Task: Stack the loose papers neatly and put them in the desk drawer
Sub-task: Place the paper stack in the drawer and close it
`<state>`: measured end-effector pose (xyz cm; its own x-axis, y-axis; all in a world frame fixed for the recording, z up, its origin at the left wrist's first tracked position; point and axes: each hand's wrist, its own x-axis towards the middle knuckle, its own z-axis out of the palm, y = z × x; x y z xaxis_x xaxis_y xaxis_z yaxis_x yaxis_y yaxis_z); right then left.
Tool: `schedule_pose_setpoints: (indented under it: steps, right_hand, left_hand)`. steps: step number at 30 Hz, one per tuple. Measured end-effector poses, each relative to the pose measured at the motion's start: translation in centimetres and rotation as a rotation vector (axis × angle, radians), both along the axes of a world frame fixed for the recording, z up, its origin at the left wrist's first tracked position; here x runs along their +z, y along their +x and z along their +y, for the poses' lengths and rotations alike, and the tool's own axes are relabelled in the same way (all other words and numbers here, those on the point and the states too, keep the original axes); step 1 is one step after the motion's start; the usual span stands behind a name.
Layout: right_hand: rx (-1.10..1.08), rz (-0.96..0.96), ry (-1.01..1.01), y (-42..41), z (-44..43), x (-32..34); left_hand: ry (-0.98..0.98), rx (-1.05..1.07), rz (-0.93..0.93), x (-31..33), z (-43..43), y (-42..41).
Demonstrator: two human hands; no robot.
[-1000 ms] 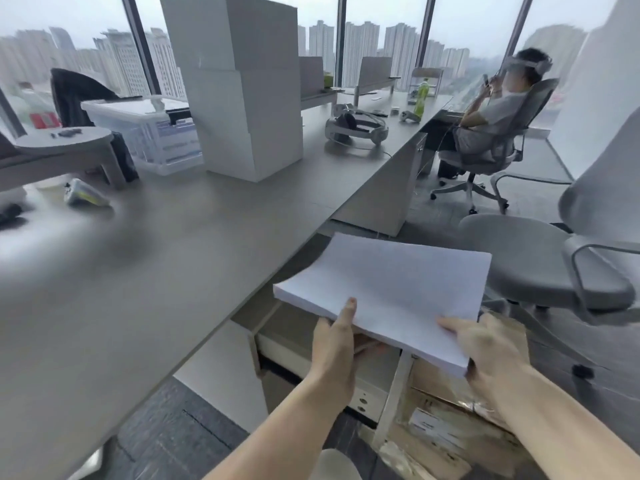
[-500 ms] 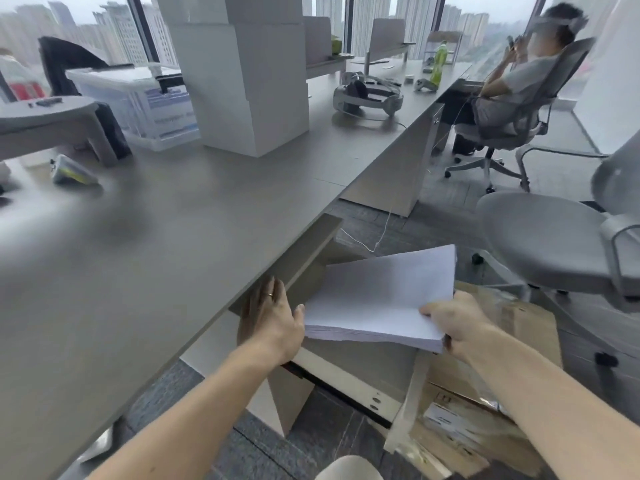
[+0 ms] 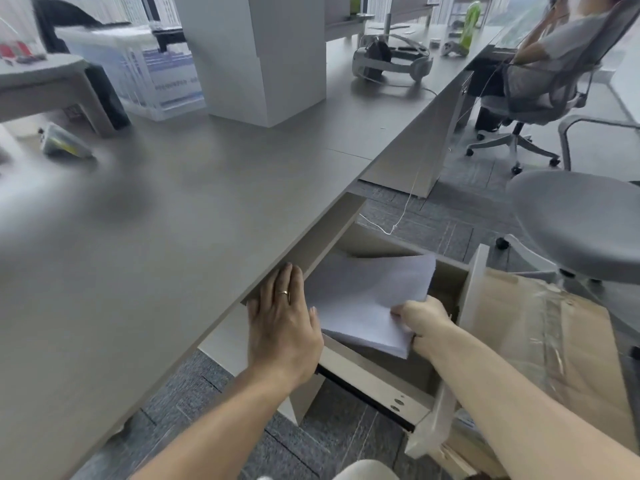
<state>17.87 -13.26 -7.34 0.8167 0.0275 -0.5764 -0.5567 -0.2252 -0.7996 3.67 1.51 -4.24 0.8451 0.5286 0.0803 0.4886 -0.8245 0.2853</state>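
A squared stack of white papers [image 3: 367, 299] lies tilted inside the open desk drawer [image 3: 374, 382], its far corner low and its near edge raised. My right hand [image 3: 420, 318] grips the stack's near right edge. My left hand [image 3: 282, 323] rests flat against the desk's front edge [image 3: 294, 251], fingers spread, holding nothing. The drawer is pulled out from under the grey desktop, its pale front panel [image 3: 450, 358] toward the right.
A flattened cardboard box [image 3: 540, 341] lies right of the drawer. A grey office chair [image 3: 581, 216] stands at the right. White boxes [image 3: 256, 53], a plastic bin [image 3: 138, 71] and a headset [image 3: 391, 60] sit on the desk. A seated person [image 3: 554, 39] is far right.
The paper stack went down from above the drawer into it. My left hand left the stack and came to the desk edge. My right hand kept its grip.
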Motion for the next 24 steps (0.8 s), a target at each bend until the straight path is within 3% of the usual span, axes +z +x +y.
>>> schedule_pose_setpoints:
  steps: [13, 19, 24]
  right_hand:
    - [0.129, 0.094, -0.145, -0.4, 0.7, -1.9]
    - [0.091, 0.122, -0.208, 0.3, 0.1, -2.1]
    - [0.096, 0.056, -0.219, 0.1, -1.1, -2.6]
  left_hand:
    - [0.052, 0.008, 0.011, -0.4, -0.1, 0.2]
    - [0.062, 0.005, 0.013, -0.6, -0.1, 0.3]
    - [0.085, 0.009, 0.008, -0.7, -0.1, 0.2]
